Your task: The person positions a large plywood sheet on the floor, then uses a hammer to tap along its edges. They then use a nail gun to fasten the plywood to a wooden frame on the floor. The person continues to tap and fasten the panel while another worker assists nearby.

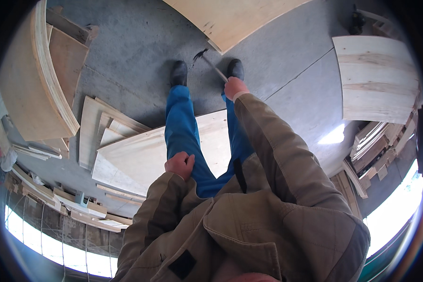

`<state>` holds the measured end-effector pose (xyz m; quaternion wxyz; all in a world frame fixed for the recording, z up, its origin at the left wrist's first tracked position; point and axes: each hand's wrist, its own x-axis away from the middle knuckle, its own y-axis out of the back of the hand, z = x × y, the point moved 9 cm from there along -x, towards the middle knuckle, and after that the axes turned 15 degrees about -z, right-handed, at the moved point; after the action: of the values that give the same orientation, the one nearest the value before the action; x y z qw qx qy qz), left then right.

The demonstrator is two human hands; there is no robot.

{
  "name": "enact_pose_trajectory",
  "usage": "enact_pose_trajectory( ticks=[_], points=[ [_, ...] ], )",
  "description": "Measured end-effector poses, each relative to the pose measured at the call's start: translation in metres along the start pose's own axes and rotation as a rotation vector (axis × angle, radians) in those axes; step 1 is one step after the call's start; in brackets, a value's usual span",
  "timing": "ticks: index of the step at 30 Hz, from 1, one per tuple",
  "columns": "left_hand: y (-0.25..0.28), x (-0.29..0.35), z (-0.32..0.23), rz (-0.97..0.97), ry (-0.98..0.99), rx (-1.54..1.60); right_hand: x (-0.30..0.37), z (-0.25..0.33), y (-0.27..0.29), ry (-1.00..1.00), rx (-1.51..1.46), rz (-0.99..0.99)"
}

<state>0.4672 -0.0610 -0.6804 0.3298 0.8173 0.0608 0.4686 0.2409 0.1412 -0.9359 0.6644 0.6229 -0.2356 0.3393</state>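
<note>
A claw hammer [215,68] is held by its light handle in my right hand [235,87], whose fingers wrap round it. The dark hammer head points away from me, over the grey floor between my two dark shoes. My left hand [180,165] rests by my left thigh on the blue trousers [181,122], its fingers curled in. Whether anything small is inside that hand cannot be seen. Beneath my legs lies a large pale plywood sheet [136,157].
Another plywood sheet [230,19] reaches in from the far side. Stacked curved-looking panels [37,80] stand at left, with a plywood stack [378,80] at right. Smaller boards [91,124] lie on the concrete floor [127,56]. Wood offcuts [378,145] are piled at right.
</note>
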Motion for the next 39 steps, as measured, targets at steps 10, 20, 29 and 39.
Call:
enact_pose_trajectory(
  ticks=[10,20,29,39],
  points=[
    [0.004,-0.002,0.0,-0.035,0.001,0.01,0.004,0.028,-0.053,0.317,0.149,0.149],
    [0.006,-0.004,0.004,-0.102,-0.03,0.055,0.004,0.034,-0.007,0.365,0.334,0.101],
    [0.006,-0.009,-0.008,-0.047,-0.027,-0.009,0.067,0.017,0.003,0.378,0.201,0.186],
    [-0.004,-0.016,-0.027,-0.003,-0.01,-0.062,0.068,0.004,0.009,0.259,-0.014,0.068]
  ],
)
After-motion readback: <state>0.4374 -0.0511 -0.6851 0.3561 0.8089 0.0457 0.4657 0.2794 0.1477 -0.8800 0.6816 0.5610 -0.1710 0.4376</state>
